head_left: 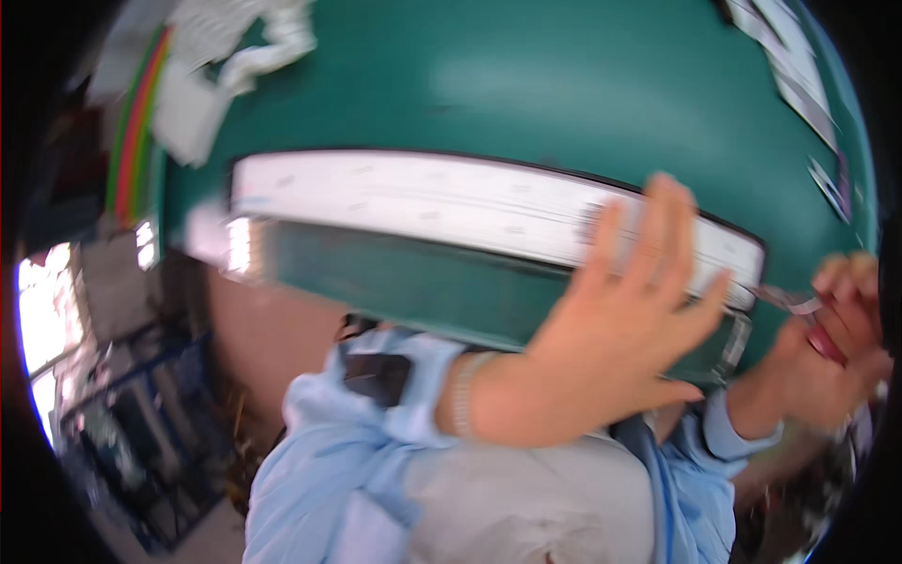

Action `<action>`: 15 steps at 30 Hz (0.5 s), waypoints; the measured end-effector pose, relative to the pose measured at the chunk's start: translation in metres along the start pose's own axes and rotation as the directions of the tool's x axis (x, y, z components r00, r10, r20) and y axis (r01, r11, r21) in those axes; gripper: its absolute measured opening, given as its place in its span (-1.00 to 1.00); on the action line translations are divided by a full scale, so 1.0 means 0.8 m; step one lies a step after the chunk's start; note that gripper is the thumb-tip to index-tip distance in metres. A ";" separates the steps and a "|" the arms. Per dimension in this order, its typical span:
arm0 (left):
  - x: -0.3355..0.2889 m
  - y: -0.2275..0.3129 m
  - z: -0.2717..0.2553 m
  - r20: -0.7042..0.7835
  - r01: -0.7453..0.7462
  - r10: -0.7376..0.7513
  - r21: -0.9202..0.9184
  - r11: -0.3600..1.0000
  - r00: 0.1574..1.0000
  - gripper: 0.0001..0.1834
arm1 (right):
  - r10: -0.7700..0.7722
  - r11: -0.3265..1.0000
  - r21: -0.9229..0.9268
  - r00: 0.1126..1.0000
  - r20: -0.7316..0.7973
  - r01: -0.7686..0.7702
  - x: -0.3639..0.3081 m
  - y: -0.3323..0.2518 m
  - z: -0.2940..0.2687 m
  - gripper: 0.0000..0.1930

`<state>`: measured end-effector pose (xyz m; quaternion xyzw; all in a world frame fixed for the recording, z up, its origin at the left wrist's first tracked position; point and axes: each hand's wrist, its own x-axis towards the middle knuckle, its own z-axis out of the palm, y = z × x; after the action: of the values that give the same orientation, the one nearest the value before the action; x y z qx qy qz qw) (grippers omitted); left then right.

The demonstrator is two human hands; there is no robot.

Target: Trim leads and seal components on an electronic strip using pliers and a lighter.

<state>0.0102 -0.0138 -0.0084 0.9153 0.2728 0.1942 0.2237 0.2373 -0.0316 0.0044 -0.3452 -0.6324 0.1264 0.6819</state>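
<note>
A long white panel (pixel 413 193) with a thin black frame lies across the green table, slanting down to the right. My left hand (pixel 625 301) is spread open over its right part, fingers lying on the white surface. Beyond the panel's right end my right hand (pixel 836 348) is closed, fingers pinched on a thin shiny strip (pixel 787 299) that reaches to the panel's corner. Something small and red shows between those fingers; blur hides what it is. Along the panel's near side lies a clear, glossy sheet (pixel 395 277), through which the green shows.
The green table (pixel 526 85) spreads beyond the panel. Crumpled white sheets (pixel 211 75) lie at the far left, beside a striped green and red band (pixel 139 127). White papers (pixel 794 70) lie at the far right edge. A blue metal rack (pixel 141 414) stands low on the left.
</note>
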 end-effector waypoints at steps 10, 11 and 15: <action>0.005 0.000 -0.013 0.186 0.059 -0.086 0.146 0.988 0.979 -0.15 | 0.147 0.977 -0.141 0.985 -0.090 -0.158 -0.006 -0.032 0.039 -0.43; 0.006 0.002 -0.013 0.194 0.057 -0.087 0.156 0.986 0.977 -0.16 | 0.144 0.968 -0.195 0.986 -0.084 -0.158 -0.004 -0.037 0.042 -0.43; 0.010 0.009 -0.011 0.197 0.057 -0.093 0.181 0.982 0.976 -0.18 | 0.164 0.931 -0.321 0.985 -0.058 -0.173 0.003 -0.049 0.044 -0.43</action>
<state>0.0152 -0.0124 0.0043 0.9354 0.2989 0.0657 0.1769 0.1942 -0.0474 0.0297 -0.5077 -0.6023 0.0732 0.6116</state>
